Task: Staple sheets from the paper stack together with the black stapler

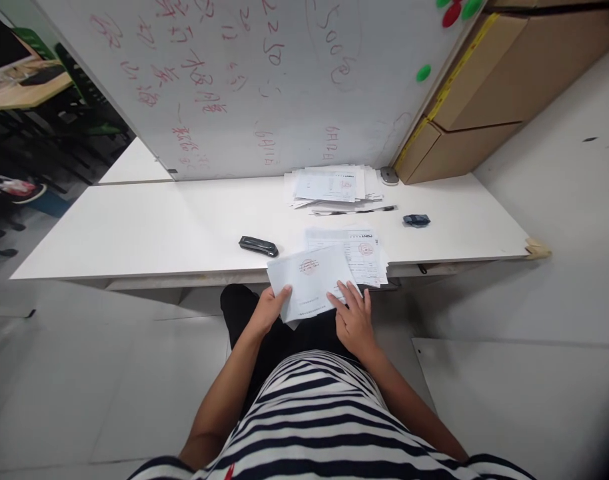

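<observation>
My left hand [270, 308] grips the left edge of a white sheet of paper [310, 277] with a red stamp, thumb on top. The sheet hangs over the front edge of the white table [159, 230]. My right hand [355, 321] lies on the sheet's lower right corner with its fingers spread flat. Under and beyond the sheet rests a small stack of stamped forms [362, 253]. A black stapler [258, 246] lies just left of the sheet.
A larger pile of papers [332, 187] with a pen [357, 211] sits at the back by a whiteboard [244, 80] covered in red writing. A small dark object [416, 220] lies to the right. Cardboard boxes [484, 87] stand at the back right.
</observation>
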A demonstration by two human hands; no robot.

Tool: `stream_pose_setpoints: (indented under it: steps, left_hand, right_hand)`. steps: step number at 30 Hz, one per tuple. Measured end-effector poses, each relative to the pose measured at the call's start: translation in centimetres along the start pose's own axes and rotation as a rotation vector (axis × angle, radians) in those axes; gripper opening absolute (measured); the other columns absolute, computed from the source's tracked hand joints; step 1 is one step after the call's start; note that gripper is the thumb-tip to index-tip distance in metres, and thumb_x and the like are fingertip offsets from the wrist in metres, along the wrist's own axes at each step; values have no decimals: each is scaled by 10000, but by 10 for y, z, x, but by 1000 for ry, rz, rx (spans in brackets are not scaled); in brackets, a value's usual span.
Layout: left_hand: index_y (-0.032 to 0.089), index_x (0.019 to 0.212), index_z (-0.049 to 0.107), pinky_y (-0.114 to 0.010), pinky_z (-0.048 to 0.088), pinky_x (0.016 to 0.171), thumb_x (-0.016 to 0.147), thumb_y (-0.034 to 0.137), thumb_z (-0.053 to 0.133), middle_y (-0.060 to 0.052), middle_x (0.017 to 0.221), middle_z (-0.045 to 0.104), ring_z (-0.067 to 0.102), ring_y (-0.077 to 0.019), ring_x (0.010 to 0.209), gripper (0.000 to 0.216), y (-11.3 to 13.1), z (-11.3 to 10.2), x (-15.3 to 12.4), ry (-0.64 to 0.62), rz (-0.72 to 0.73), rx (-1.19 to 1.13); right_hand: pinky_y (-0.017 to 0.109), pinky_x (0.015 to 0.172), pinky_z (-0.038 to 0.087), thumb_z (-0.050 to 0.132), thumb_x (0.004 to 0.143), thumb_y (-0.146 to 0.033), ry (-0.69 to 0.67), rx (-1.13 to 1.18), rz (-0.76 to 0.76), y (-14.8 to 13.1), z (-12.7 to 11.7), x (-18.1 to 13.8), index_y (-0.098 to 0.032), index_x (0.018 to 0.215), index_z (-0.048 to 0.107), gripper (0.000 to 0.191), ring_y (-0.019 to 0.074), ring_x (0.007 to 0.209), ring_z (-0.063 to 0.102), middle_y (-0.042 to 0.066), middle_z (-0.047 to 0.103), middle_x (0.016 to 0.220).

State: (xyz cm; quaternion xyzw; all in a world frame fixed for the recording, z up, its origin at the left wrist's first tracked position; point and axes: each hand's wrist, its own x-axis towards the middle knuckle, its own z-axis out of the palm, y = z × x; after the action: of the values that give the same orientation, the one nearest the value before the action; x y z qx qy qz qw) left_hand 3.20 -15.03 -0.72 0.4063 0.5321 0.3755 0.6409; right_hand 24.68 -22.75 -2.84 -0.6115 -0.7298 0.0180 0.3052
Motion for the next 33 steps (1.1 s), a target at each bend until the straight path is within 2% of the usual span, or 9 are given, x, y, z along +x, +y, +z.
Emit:
stream_pose_setpoints:
  steps: [3,7,9,11,13,16,21,27,33]
  left_hand:
    - [167,980,724,-337,497,841,788,478,646,-61,968,729,651,-235,921,374,14,0,-7,-28,136,189]
    - [214,874,733,-330,498,821,819,430,611,-36,906,718,631,-229,915,253,43,5,-13,-79,348,335]
    - [226,812,725,-329,503,779,816,421,614,-29,826,706,628,-222,849,225,61,11,-10,-54,457,395]
    - [230,826,725,-336,502,777,815,425,616,-30,808,700,625,-221,828,223,80,19,-3,-3,556,411]
    - [221,896,727,-349,496,813,810,434,626,-46,872,708,629,-234,883,250,94,29,9,42,634,376]
    - [200,982,716,-361,479,887,798,454,641,-67,1006,707,619,-253,1008,323,97,44,32,50,656,294]
    - [175,1032,691,-384,472,920,826,463,601,-74,1082,703,623,-251,1035,365,64,56,66,-62,492,319]
    - [180,1061,676,-372,477,913,861,462,559,-65,1092,704,624,-243,1038,364,47,50,72,-9,536,388]
    - [184,994,687,-383,491,879,892,456,506,-51,1021,719,635,-243,997,342,39,49,74,52,556,461]
  right_hand:
    - [626,1105,239,423,898,-154,153,99,50,3,-9,3,-253,1432,367,546,306,1381,339,128,400,1475]
    - [530,1079,358,568,874,-328,321,414,235,10,-31,25,-218,1504,137,772,295,1388,333,181,322,1511]
    - [465,1030,432,601,861,-366,312,609,278,16,-45,43,-218,1466,229,725,265,1309,453,176,458,1418]
    - [421,963,485,620,851,-389,354,730,304,21,-58,63,-204,1326,433,543,244,1173,572,145,604,1246]
    - [402,917,501,635,835,-410,498,757,354,24,-65,79,-189,1142,549,388,229,1063,624,114,660,1116]
    - [389,874,501,645,810,-437,629,736,462,26,-59,93,-178,1024,573,344,218,983,636,100,671,1057]
    - [389,871,480,613,798,-428,412,737,661,31,-27,94,-159,1081,575,393,232,973,632,108,688,1028]
    - [383,914,451,537,844,-444,435,562,610,37,-13,83,-168,1109,588,386,241,1017,624,114,693,1062]
    - [408,864,469,472,864,-467,243,406,610,40,-6,70,-124,1111,613,446,294,1005,629,171,696,1039]
